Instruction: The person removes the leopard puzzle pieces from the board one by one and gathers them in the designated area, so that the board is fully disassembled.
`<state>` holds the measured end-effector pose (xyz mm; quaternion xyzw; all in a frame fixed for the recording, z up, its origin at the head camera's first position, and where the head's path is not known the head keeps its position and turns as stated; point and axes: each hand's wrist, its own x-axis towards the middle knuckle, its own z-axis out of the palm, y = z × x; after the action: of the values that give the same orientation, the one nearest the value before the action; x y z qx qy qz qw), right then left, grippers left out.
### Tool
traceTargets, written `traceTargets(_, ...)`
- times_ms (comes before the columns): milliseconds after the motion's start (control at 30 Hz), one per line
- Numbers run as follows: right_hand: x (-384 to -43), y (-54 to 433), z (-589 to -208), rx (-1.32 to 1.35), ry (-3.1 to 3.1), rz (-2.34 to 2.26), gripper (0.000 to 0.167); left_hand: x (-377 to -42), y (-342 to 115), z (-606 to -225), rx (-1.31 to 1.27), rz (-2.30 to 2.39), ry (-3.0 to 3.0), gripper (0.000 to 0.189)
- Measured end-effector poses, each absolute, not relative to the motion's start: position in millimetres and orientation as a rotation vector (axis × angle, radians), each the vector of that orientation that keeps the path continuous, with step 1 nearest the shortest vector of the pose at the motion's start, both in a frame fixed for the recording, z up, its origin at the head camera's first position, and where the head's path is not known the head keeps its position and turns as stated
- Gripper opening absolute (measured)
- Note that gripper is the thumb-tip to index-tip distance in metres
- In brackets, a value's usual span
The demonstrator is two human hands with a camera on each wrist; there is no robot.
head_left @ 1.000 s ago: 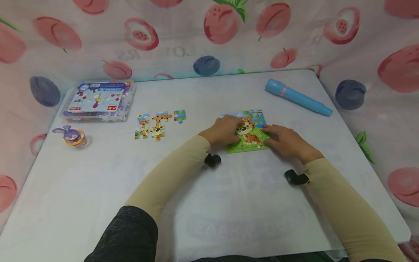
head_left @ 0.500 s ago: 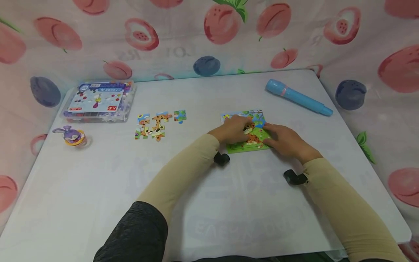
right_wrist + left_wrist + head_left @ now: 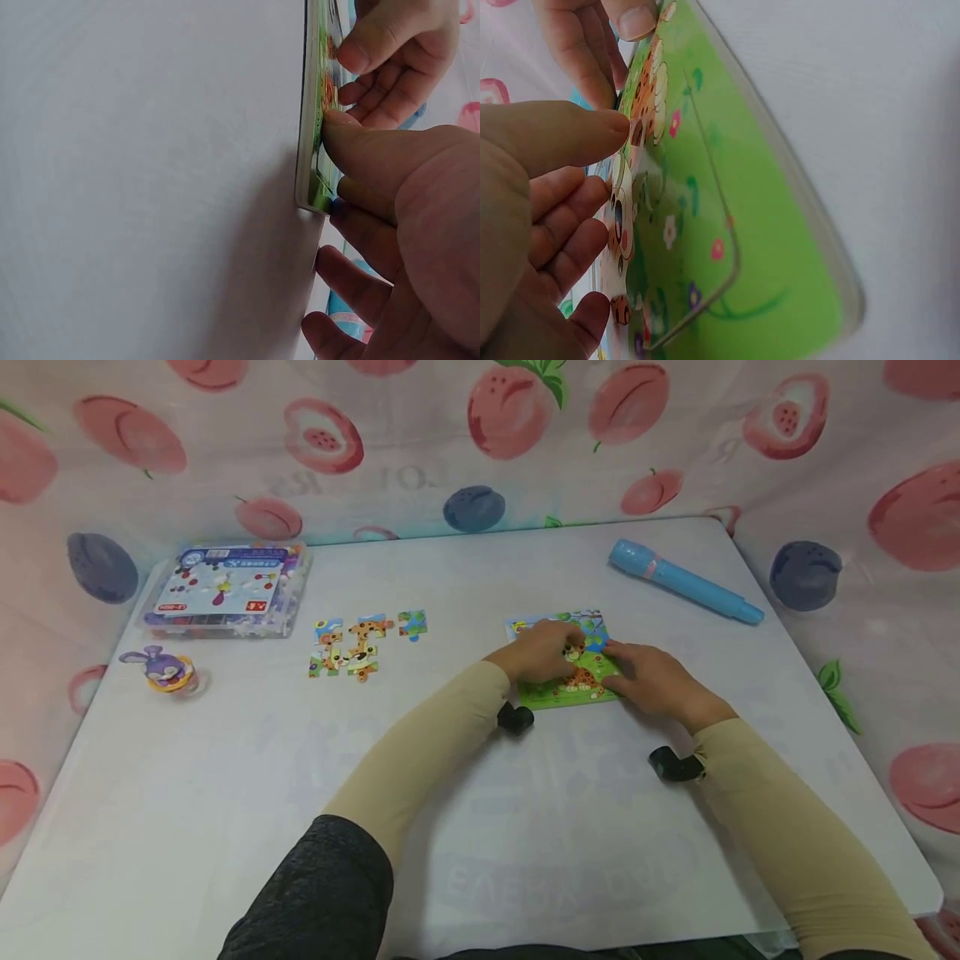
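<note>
A jigsaw puzzle board (image 3: pixel 555 697) with a spotted leopard cub on green and blue lies flat on the white table. My left hand (image 3: pixel 543 652) is over its left and middle part, thumb tip and fingertips at the picture, covering some of the cub. In the left wrist view the board's grooved green border (image 3: pixel 780 270) shows beside that hand. At the right edge of the board is my right hand (image 3: pixel 656 682). Its thumb (image 3: pixel 360 146) lies on the picture, and its fingers spread past the corner in the right wrist view.
Several loose jigsaw pieces (image 3: pixel 363 653) lie left of the board. Farther left are a clear plastic case (image 3: pixel 225 593) and a purple rabbit toy (image 3: pixel 167 670). A blue tube (image 3: pixel 682 581) rests at the back right. A fruit-print curtain (image 3: pixel 360 452) borders the table.
My left hand has shifted right across the board, covering more of the cub's head. My right hand has stayed nearly still at the right edge, and the board has hardly moved.
</note>
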<state>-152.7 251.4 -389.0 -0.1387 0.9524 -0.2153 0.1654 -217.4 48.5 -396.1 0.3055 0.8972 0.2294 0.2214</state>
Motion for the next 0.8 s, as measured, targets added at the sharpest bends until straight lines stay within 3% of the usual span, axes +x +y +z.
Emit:
traceTargets(433,-154.7,250.7,-388.4,-0.359,2.701,-0.612,0.063,-217.1,57.0,-399.1,0.776,0.728,2.477,0.057)
traceTargets(800,-154.9,249.8,-388.7,-0.315,2.691,-0.628,0.065,-216.7,58.0,-400.3,0.798,0.855,2.436,0.050)
